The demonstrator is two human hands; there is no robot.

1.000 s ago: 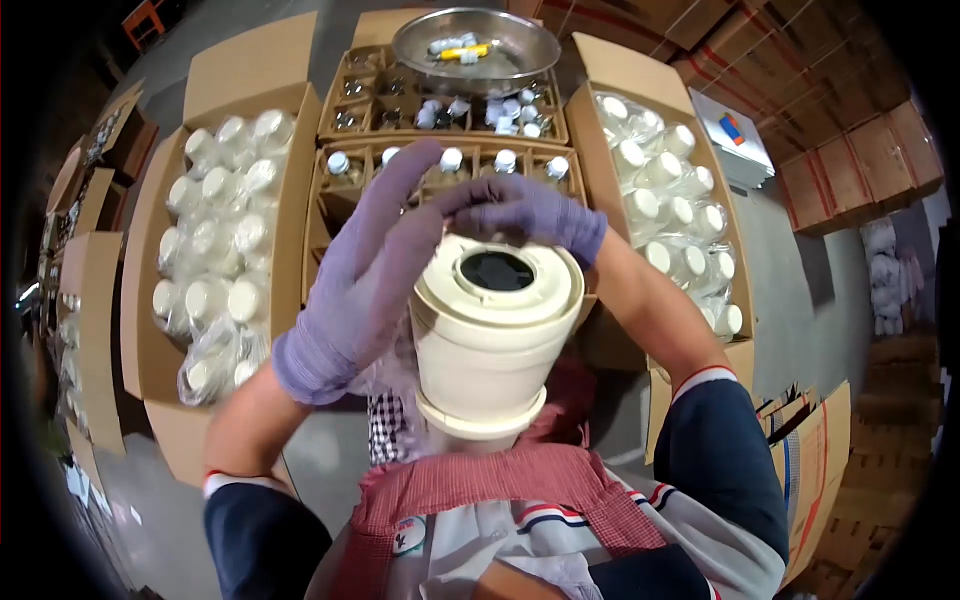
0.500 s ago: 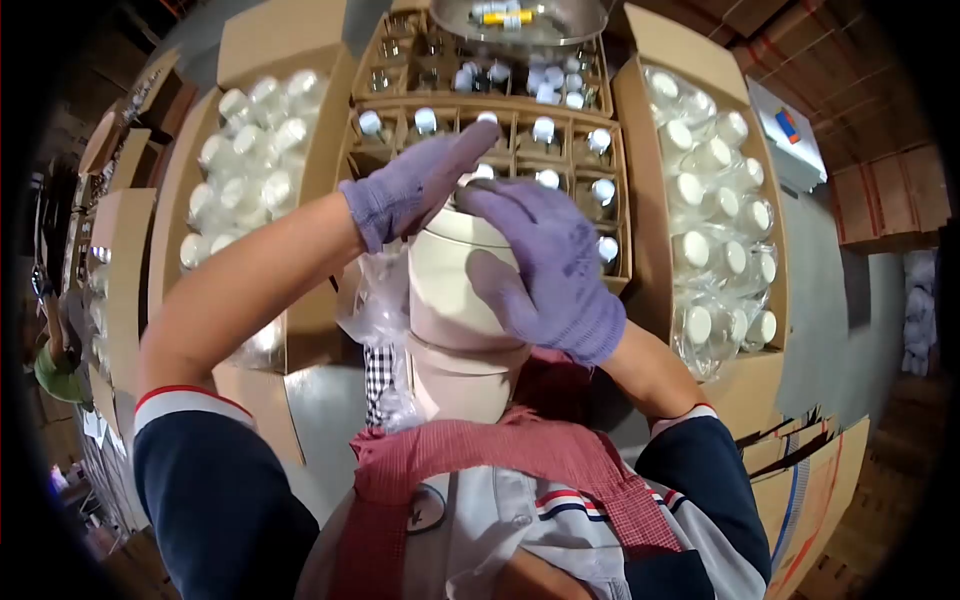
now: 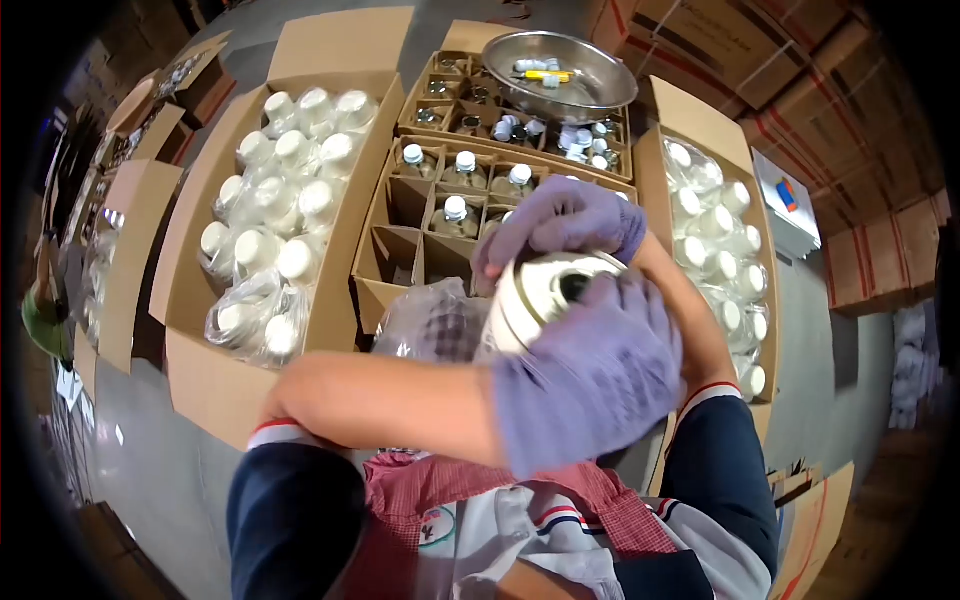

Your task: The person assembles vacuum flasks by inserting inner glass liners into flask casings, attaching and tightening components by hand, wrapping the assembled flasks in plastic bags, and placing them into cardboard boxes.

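A cream-coloured cylindrical container (image 3: 515,310) with a dark round opening stands tilted close to my chest. My left hand (image 3: 600,370), in a purple glove, reaches across its near right side, fingers bent over the rim and slightly blurred. Curled round the far side of its top is my gloved right hand (image 3: 570,220). Both hands touch the container, and its right side is hidden behind my left hand. A clear plastic bag (image 3: 430,320) lies against its left side. Just beyond is a divided carton (image 3: 375,290) of bottles with white caps (image 3: 455,208).
Open cartons of plastic-wrapped, white-lidded jars flank the middle, one on the left (image 3: 185,290) and one on the right (image 3: 715,225). A metal bowl (image 3: 600,75) rests on the rear carton. Stacked boxes (image 3: 850,130) stand at right. Part of another person in green (image 3: 45,325) shows far left.
My left hand has moved from the container's far left across to its right side. My right hand has gone to the far side of the top. The container now leans, and the view has shifted.
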